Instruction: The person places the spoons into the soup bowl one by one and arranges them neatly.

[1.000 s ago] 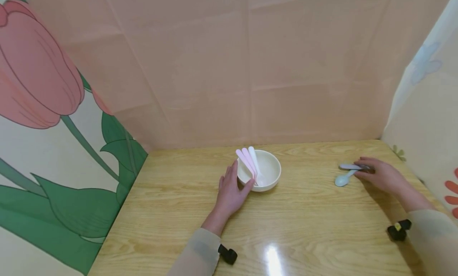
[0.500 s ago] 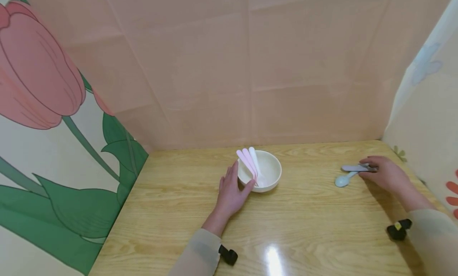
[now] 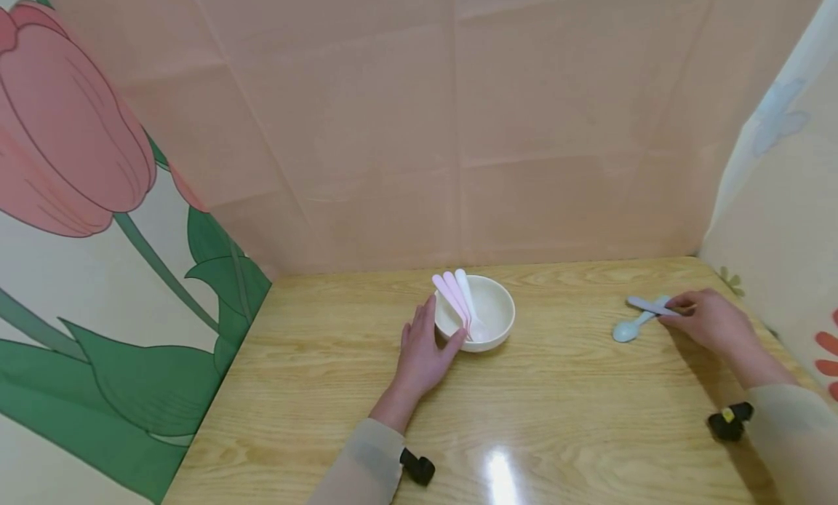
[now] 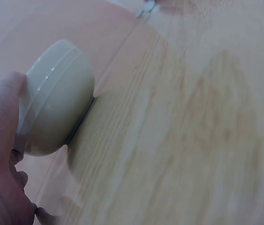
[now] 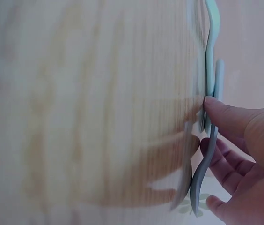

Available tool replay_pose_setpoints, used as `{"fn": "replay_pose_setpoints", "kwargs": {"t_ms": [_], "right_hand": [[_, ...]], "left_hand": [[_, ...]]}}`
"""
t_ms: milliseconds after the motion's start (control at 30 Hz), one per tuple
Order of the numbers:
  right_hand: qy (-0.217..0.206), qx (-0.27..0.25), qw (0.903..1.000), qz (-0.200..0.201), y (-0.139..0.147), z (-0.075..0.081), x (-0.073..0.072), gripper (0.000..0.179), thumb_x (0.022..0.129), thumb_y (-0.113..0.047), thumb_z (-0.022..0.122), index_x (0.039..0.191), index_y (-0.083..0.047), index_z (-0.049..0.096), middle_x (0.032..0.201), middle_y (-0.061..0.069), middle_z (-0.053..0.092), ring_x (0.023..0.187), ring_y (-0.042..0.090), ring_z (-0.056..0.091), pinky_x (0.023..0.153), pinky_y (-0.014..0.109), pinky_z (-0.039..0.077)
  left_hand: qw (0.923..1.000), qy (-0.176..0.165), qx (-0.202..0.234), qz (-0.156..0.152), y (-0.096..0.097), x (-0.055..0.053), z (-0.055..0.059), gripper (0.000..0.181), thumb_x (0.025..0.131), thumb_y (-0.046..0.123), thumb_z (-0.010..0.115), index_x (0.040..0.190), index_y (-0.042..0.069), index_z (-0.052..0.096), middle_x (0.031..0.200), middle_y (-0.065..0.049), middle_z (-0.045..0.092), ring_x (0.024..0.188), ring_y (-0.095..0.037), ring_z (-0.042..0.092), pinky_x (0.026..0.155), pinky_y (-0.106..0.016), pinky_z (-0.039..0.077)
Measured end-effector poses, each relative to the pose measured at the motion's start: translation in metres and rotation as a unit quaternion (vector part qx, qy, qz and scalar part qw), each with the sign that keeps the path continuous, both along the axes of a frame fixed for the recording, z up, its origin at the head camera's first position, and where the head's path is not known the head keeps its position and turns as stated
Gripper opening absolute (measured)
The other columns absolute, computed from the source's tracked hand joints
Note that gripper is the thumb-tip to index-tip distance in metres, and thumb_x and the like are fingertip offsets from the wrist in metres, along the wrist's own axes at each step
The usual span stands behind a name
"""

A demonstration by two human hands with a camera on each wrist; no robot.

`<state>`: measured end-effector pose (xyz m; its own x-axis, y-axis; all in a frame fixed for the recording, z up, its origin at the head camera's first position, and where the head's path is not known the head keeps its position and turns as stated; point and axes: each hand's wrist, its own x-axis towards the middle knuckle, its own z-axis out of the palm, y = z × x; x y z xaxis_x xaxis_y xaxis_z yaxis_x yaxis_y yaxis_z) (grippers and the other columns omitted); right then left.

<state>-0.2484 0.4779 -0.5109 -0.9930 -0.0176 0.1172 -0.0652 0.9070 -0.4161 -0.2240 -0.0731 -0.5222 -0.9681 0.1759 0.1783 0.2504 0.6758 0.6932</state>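
Observation:
My left hand (image 3: 422, 352) holds the cream bowl (image 3: 494, 312) by its near left side, the thumb at the rim and the fingers along the outer wall. Two pink-handled utensils (image 3: 452, 295) and a white one (image 3: 468, 301) lean inside it, handles up. At the right, a light blue spoon (image 3: 625, 332) lies on the table. Across its handle rests a lavender utensil (image 3: 644, 305), which my right hand (image 3: 716, 323) pinches between thumb and fingers. In the right wrist view the lavender utensil (image 5: 209, 152) shows edge-on with a curved head; I cannot tell whether it is a spoon or fork.
Everything stands on a wood-grain table (image 3: 556, 410). A pinkish cloth (image 3: 458, 126) hangs along its back edge. Printed panels with a tulip (image 3: 72, 119) on the left and red petals (image 3: 826, 352) on the right close off the sides.
My right hand has shifted slightly right and its fingers have drawn in on the lavender utensil. That utensil has turned a little, uncovering the blue spoon's handle end. Left hand and bowl stay put.

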Motion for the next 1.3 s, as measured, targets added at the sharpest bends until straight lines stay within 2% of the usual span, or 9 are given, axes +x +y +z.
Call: {"fn": "replay_pose_setpoints", "kwargs": {"t_ms": [133, 200, 333, 467, 733, 867, 1100, 1300], "right_hand": [[-0.015, -0.001, 0.9999, -0.002, 0.008, -0.004, -0.005, 0.058, 0.094, -0.054, 0.086, 0.112, 0.001, 0.081, 0.108, 0.028, 0.076, 0.096, 0.047, 0.069, 0.071, 0.056, 0.051], [-0.026, 0.004, 0.9997, -0.005, 0.008, -0.004, -0.005, 0.059, 0.095, -0.056, 0.084, 0.112, 0.0, 0.081, 0.108, 0.027, 0.077, 0.096, 0.046, 0.069, 0.071, 0.056, 0.05], [-0.046, 0.016, 0.9988, -0.009, 0.002, 0.002, 0.0, 0.058, 0.101, -0.05, 0.079, 0.118, 0.006, 0.078, 0.115, 0.032, 0.075, 0.101, 0.055, 0.068, 0.073, 0.061, 0.049], [-0.053, 0.021, 0.9983, -0.012, -0.005, 0.007, 0.005, 0.054, 0.104, -0.044, 0.077, 0.121, 0.008, 0.075, 0.117, 0.032, 0.074, 0.102, 0.056, 0.067, 0.075, 0.063, 0.049], [-0.025, 0.015, 0.9995, -0.011, -0.014, 0.012, 0.01, 0.039, 0.102, -0.039, 0.08, 0.108, 0.0, 0.077, 0.102, 0.019, 0.077, 0.089, 0.04, 0.068, 0.067, 0.046, 0.045], [-0.025, 0.005, 0.9997, -0.007, -0.016, 0.011, 0.009, 0.036, 0.103, -0.036, 0.08, 0.105, -0.001, 0.076, 0.097, 0.014, 0.076, 0.082, 0.03, 0.065, 0.067, 0.04, 0.045], [-0.009, -0.028, 0.9995, -0.007, -0.024, 0.011, 0.009, 0.039, 0.106, -0.037, 0.077, 0.112, 0.002, 0.074, 0.099, 0.015, 0.076, 0.081, 0.026, 0.062, 0.068, 0.037, 0.045], [0.009, -0.071, 0.9974, -0.006, -0.042, 0.016, 0.011, 0.035, 0.109, -0.03, 0.073, 0.116, 0.005, 0.073, 0.095, 0.013, 0.073, 0.076, 0.022, 0.057, 0.062, 0.032, 0.045]], "left_hand": [[1.0, 0.002, -0.002, -0.001, 0.0, 0.0, 0.0, 0.1, 0.107, 0.071, 0.054, 0.178, 0.012, 0.016, 0.18, -0.018, 0.026, 0.168, -0.035, 0.018, 0.134, -0.063, 0.011], [1.0, 0.003, -0.001, -0.001, 0.0, 0.0, 0.0, 0.1, 0.107, 0.071, 0.054, 0.178, 0.012, 0.016, 0.18, -0.018, 0.026, 0.168, -0.035, 0.018, 0.134, -0.063, 0.011], [1.0, 0.001, 0.001, -0.001, 0.0, 0.001, 0.0, 0.1, 0.107, 0.071, 0.055, 0.178, 0.013, 0.016, 0.181, -0.018, 0.026, 0.168, -0.035, 0.017, 0.134, -0.063, 0.011], [1.0, 0.003, 0.001, 0.0, 0.0, 0.0, 0.0, 0.1, 0.107, 0.071, 0.054, 0.178, 0.012, 0.016, 0.18, -0.019, 0.027, 0.168, -0.036, 0.019, 0.133, -0.064, 0.012], [0.9999, 0.014, 0.007, -0.003, 0.001, 0.001, 0.002, 0.098, 0.108, 0.068, 0.056, 0.177, 0.01, 0.019, 0.179, -0.021, 0.029, 0.167, -0.038, 0.021, 0.132, -0.066, 0.013], [0.9998, 0.017, 0.0, -0.003, 0.001, 0.0, 0.0, 0.098, 0.108, 0.068, 0.054, 0.177, 0.009, 0.018, 0.179, -0.021, 0.029, 0.167, -0.038, 0.022, 0.132, -0.068, 0.014], [0.9999, 0.015, -0.002, -0.004, 0.001, 0.0, 0.0, 0.099, 0.108, 0.07, 0.053, 0.178, 0.012, 0.016, 0.179, -0.021, 0.028, 0.167, -0.037, 0.02, 0.132, -0.066, 0.014], [0.9999, 0.015, 0.0, -0.004, 0.001, 0.001, 0.0, 0.099, 0.107, 0.071, 0.053, 0.178, 0.012, 0.016, 0.179, -0.021, 0.027, 0.168, -0.037, 0.02, 0.132, -0.066, 0.013]]}}
